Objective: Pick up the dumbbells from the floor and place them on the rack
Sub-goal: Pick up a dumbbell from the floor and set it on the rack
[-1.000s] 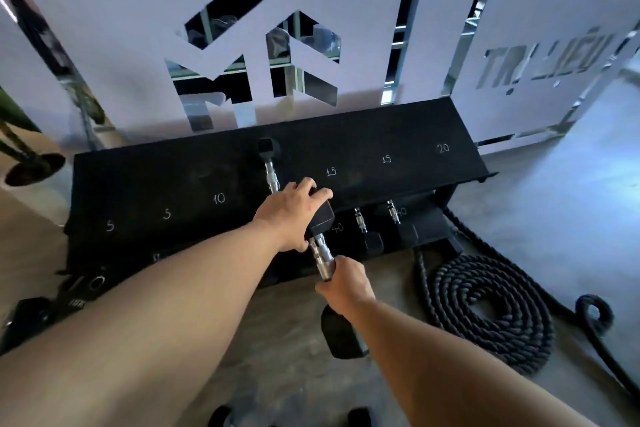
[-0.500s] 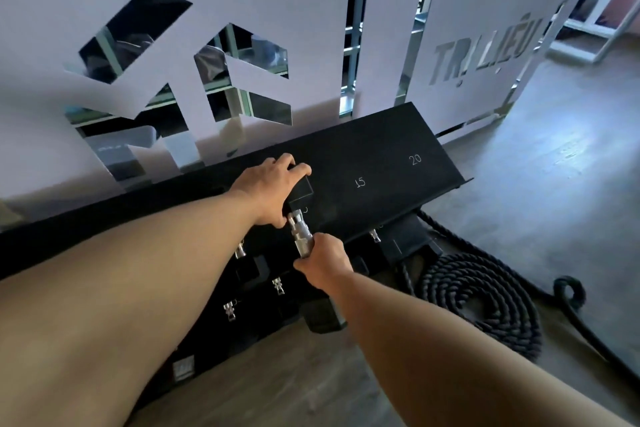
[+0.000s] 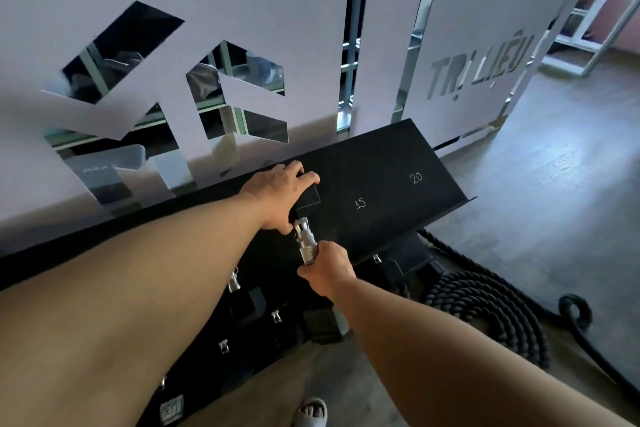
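Note:
A black hex dumbbell point(image 3: 306, 239) with a knurled chrome handle lies across the front of the black rack's sloped top shelf point(image 3: 388, 163), beside the chalked marks 15 and 20. My left hand point(image 3: 278, 196) covers its far black head, which rests on the shelf. My right hand point(image 3: 327, 269) grips the near part of the handle. The near head point(image 3: 323, 324) hangs below my right wrist, in front of the lower tier. Several other dumbbells point(image 3: 235, 282) sit on the lower shelf, only their chrome handles and dark heads showing.
A coiled black battle rope point(image 3: 485, 308) lies on the grey floor right of the rack. A white cut-out panel with mirror point(image 3: 207, 45) stands right behind the rack. My sandalled foot point(image 3: 311, 411) is at the bottom edge. Open floor point(image 3: 554, 184) stretches to the right.
Both hands have carried the dumbbell up and forward from in front of the rack onto the top shelf. My view has shifted right, toward the rack's 15 and 20 end.

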Demonstrator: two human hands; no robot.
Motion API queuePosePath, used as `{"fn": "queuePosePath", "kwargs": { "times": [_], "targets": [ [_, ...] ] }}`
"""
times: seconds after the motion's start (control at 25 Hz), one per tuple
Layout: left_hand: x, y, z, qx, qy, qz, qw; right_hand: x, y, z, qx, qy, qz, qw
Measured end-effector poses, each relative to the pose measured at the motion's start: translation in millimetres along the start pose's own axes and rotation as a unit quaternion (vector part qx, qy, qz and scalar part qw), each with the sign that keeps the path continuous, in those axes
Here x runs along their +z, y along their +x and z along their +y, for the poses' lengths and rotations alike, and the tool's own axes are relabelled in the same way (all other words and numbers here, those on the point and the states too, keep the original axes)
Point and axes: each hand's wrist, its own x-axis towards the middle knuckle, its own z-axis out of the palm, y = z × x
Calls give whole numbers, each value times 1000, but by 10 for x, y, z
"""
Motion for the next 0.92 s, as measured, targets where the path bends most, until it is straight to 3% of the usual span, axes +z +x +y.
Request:
{"fn": "queuePosePath", "kwargs": {
  "times": [0.2, 0.44, 0.92],
  "targets": [
    [463, 902, -460, 1, -33, -36, 999, 157, 1051, -56, 45, 5, -11, 999],
    [1003, 1540, -893, -12, -63, -26, 998, 212, 1912, -78, 49, -28, -17, 998],
    [1468, 2099, -1187, 27, -52, -64, 996, 516, 2533, 25, 87, -13, -38, 995]
  ]
}}
